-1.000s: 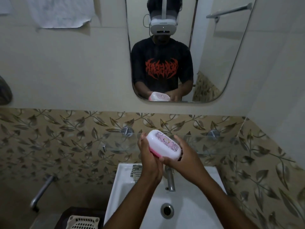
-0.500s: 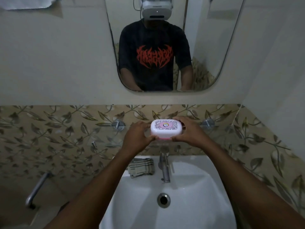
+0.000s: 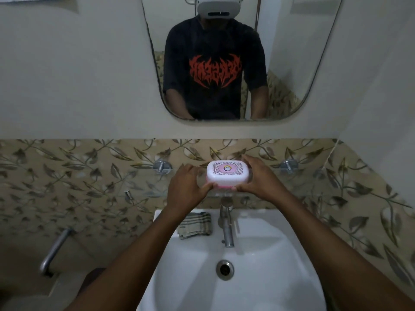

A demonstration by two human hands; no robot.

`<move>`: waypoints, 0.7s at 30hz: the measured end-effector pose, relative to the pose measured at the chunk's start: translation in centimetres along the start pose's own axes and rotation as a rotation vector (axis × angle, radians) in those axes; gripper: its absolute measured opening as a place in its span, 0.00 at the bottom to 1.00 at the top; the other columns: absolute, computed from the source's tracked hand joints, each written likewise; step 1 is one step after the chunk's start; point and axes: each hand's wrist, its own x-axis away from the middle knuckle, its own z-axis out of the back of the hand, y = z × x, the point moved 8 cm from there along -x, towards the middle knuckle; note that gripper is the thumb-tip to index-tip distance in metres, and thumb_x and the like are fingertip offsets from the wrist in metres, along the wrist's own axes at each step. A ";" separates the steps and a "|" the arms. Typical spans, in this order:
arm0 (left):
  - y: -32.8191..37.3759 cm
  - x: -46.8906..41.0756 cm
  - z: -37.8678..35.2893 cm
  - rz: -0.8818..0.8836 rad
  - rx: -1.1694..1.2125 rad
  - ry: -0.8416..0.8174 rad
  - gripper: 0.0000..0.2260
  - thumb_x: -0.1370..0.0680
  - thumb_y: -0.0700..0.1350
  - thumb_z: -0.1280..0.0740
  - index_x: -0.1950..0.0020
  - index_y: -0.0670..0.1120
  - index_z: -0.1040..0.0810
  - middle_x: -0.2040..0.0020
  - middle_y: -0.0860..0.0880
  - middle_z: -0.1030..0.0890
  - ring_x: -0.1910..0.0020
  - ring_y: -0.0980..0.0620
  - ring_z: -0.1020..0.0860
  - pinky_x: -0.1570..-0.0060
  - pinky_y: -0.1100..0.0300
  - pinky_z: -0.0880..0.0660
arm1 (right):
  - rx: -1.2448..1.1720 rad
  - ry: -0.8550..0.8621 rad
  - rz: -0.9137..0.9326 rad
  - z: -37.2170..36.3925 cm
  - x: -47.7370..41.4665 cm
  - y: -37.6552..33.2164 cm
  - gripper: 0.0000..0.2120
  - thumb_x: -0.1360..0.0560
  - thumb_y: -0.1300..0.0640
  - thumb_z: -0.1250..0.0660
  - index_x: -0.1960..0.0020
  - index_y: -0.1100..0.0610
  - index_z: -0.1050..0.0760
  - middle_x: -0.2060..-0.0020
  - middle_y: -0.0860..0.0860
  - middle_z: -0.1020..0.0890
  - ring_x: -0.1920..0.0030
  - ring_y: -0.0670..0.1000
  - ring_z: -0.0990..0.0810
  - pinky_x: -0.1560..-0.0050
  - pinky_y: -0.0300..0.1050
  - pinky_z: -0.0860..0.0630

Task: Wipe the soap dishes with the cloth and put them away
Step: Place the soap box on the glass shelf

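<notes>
A white soap dish (image 3: 228, 174) with a patterned lid and a pink base sits level at the glass shelf (image 3: 139, 176) above the tap. My left hand (image 3: 186, 187) grips its left end and my right hand (image 3: 258, 178) grips its right end. I cannot tell whether the dish rests on the glass or is just above it. A folded striped cloth (image 3: 195, 225) lies on the back left rim of the white sink (image 3: 269, 277), untouched.
A chrome tap (image 3: 226, 225) stands below the dish. The mirror (image 3: 292, 63) above reflects a person in a black shirt. Chrome shelf brackets (image 3: 161, 167) flank the dish. A metal pipe (image 3: 56, 250) sticks out at lower left. A side wall closes the right.
Both hands turned the tilted soap dish level and moved it away from me to the glass shelf. Since half a second ago it has barely shifted.
</notes>
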 end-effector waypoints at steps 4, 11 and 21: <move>-1.5 4.1 3.3 0.063 0.102 0.260 0.13 0.27 0.53 0.27 0.48 0.48 0.20 0.56 0.52 0.23 0.56 0.53 0.26 0.57 0.60 0.30 | -0.048 0.268 -0.091 1.7 3.5 -1.7 0.39 0.37 0.48 0.20 0.32 0.57 0.32 0.35 0.55 0.28 0.37 0.54 0.28 0.41 0.47 0.29; -8.8 14.6 2.1 0.389 0.302 0.454 0.07 0.23 0.49 0.35 0.59 0.50 0.28 0.62 0.53 0.27 0.63 0.50 0.29 0.62 0.59 0.34 | -0.214 0.573 0.184 -5.7 12.4 -7.0 0.06 0.25 0.55 0.32 0.59 0.56 0.22 0.63 0.48 0.21 0.63 0.48 0.24 0.61 0.41 0.26; -15.9 18.7 -9.9 0.930 0.636 -0.051 0.06 0.23 0.50 0.34 0.58 0.51 0.21 0.58 0.52 0.17 0.56 0.47 0.17 0.52 0.44 0.19 | 0.184 -0.185 -0.011 -24.2 5.3 -1.1 0.15 0.29 0.53 0.28 0.43 0.55 0.22 0.40 0.53 0.22 0.41 0.55 0.22 0.46 0.48 0.22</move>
